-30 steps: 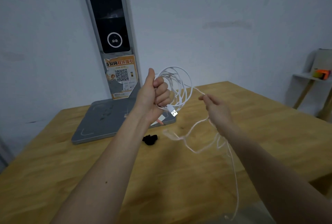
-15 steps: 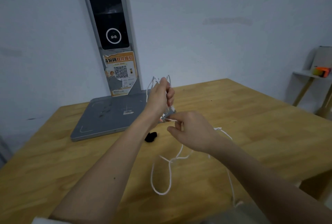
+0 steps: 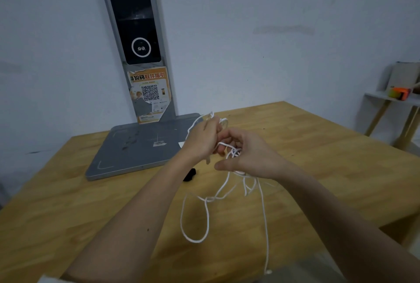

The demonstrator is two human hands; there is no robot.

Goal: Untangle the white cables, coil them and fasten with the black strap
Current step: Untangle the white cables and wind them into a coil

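Observation:
My left hand (image 3: 203, 140) is closed around a bunch of coiled white cable, whose loops stick out above the fist. My right hand (image 3: 247, 154) sits right beside it, fingers curled around more of the white cables (image 3: 205, 205). From the right hand several strands drop onto the wooden table (image 3: 318, 160); one forms a loop in front of me and another runs off over the near edge. The black strap (image 3: 190, 175) lies on the table just below my left wrist, partly hidden by the forearm.
A grey kiosk stand (image 3: 136, 148) with a flat base and a tall dark screen column stands at the back left of the table. A small side table (image 3: 391, 98) with an orange object stands by the right wall.
My hands have come together from apart: the right hand travelled left to the left hand with the cable. The big open coil beside the left fist is now bunched small. Loose strands dropped onto the table.

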